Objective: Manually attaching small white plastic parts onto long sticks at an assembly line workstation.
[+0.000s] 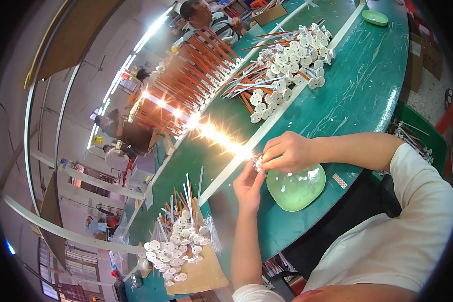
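White small piece, material uncertain, mostly covered by fingers: one item, held up between two hands over the worktop, close beside the white strip that runs along it; its height above the surface cannot be told. Long axis: not readable, too little of the piece shows. Left hand: at the piece's lower left side, thumb and fingers raised and gripping it. Right hand: at its right side, fingertips bent down and pinching it. Neither hand is nearer; both touch the piece, which lies straight off the right fingertips to the left and at the upper tips of the left hand. Green bowl, shiny, one: just right of the left hand and partly behind the right, toward the curved near edge of the worktop. Checked strip, small, one: right of the bowl, near that same edge. White discs with orange and pale leads, two heaps: far heap lying across the white strip; near heap on a cardboard sheet, left of the left forearm. Green dish, one: at the worktop's far right corner. Orange sticks, many, in rows: beyond the far heap, leftward.
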`<move>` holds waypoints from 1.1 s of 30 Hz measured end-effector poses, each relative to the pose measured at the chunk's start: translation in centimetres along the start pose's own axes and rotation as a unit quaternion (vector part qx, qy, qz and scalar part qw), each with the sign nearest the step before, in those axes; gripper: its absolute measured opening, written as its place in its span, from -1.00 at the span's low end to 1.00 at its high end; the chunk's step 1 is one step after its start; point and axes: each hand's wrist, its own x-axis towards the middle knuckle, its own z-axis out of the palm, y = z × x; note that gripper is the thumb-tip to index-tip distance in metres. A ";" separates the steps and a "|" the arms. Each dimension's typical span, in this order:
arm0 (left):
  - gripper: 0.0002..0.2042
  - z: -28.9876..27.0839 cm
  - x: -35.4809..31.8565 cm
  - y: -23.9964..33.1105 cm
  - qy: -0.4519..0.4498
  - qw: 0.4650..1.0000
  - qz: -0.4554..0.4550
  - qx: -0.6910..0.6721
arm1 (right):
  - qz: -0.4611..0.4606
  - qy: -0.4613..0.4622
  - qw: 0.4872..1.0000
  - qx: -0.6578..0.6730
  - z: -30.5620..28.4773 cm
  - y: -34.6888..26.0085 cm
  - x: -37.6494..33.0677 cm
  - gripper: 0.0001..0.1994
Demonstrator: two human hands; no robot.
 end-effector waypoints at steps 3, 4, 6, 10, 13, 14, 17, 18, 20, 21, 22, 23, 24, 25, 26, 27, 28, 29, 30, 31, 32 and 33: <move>-0.57 0.2 0.0 0.0 0.004 1.000 0.001 -0.009 | 0.004 -0.005 1.000 0.001 0.0 0.0 -0.2 -0.83; -0.57 0.2 0.0 0.0 0.007 1.000 0.002 -0.008 | 0.004 -0.005 1.000 -0.001 0.0 0.0 -0.2 -0.83; -0.57 0.1 0.0 -0.2 0.005 1.000 -0.014 -0.012 | 0.003 -0.006 1.000 -0.001 -0.1 -0.1 -0.1 -0.83; -0.59 0.1 0.0 -0.4 0.003 1.000 -0.015 -0.001 | 0.015 0.003 1.000 0.007 -0.1 -0.1 -0.1 -0.83; -0.65 -0.3 0.0 -1.2 -0.001 1.000 -0.011 -0.021 | 0.026 0.005 1.000 0.005 -0.2 -0.2 0.0 -0.86; -0.67 -0.4 -0.1 -1.4 0.002 0.999 -0.026 -0.028 | 0.032 0.005 0.999 0.004 -0.3 -0.3 0.1 -0.88; -0.69 -0.3 -0.2 -1.4 0.007 0.998 -0.038 -0.041 | 0.051 -0.003 0.998 0.030 -0.4 -0.6 0.4 -0.91; -0.69 -0.2 -0.1 -1.3 0.007 0.998 -0.036 -0.049 | 0.052 -0.002 0.998 0.028 -0.4 -0.5 0.3 -0.91; -0.69 0.0 -0.1 -1.1 0.008 0.998 -0.035 -0.046 | 0.038 -0.001 0.999 0.026 -0.3 -0.3 0.2 -0.82; -0.69 0.1 -0.1 -1.0 0.012 0.998 -0.036 -0.041 | 0.038 0.000 0.999 0.026 -0.4 -0.3 0.2 -0.82; -0.69 0.1 -0.1 -1.0 0.011 0.998 -0.036 -0.040 | 0.030 0.008 0.999 0.025 -0.4 -0.3 0.2 -0.82; -0.69 0.0 0.0 -1.1 0.008 0.998 -0.041 -0.042 | 0.022 0.016 0.999 0.024 -0.5 -0.2 0.3 -0.83; -0.69 -0.1 0.0 -1.1 0.006 0.998 -0.045 -0.045 | 0.022 0.016 0.999 0.024 -0.5 -0.3 0.3 -0.83; -0.69 -0.2 -0.1 -1.2 0.006 0.998 -0.044 -0.045 | 0.022 0.012 0.999 0.026 -0.5 -0.3 0.3 -0.82; -0.69 -0.3 -0.2 -1.3 0.007 0.998 -0.043 -0.046 | 0.022 0.008 0.999 0.027 -0.5 -0.4 0.4 -0.82; -0.69 -0.3 -0.1 -1.3 0.008 0.998 -0.042 -0.048 | 0.022 0.008 0.999 0.027 -0.4 -0.3 0.4 -0.82; -0.69 -0.3 -0.1 -1.3 0.008 0.998 -0.041 -0.048 | 0.020 0.012 0.999 0.027 -0.3 -0.3 0.4 -0.82; -0.69 -0.3 -0.1 -1.3 0.008 0.998 -0.042 -0.047 | 0.018 0.016 0.999 0.028 -0.3 -0.3 0.3 -0.82; -0.69 -0.3 -0.1 -1.3 0.008 0.998 -0.043 -0.047 | 0.018 0.016 0.999 0.028 -0.3 -0.3 0.3 -0.82; -0.69 -0.3 -0.2 -1.3 0.009 0.998 -0.043 -0.047 | 0.020 0.015 0.999 0.027 -0.2 -0.3 0.3 -0.82; -0.69 -0.2 -0.2 -1.2 0.008 0.998 -0.041 -0.046 | 0.021 0.014 0.999 0.026 -0.2 -0.3 0.3 -0.82; -0.70 -0.2 -0.1 -1.2 0.007 0.998 -0.039 -0.046 | 0.021 0.013 0.999 0.026 -0.3 -0.3 0.3 -0.82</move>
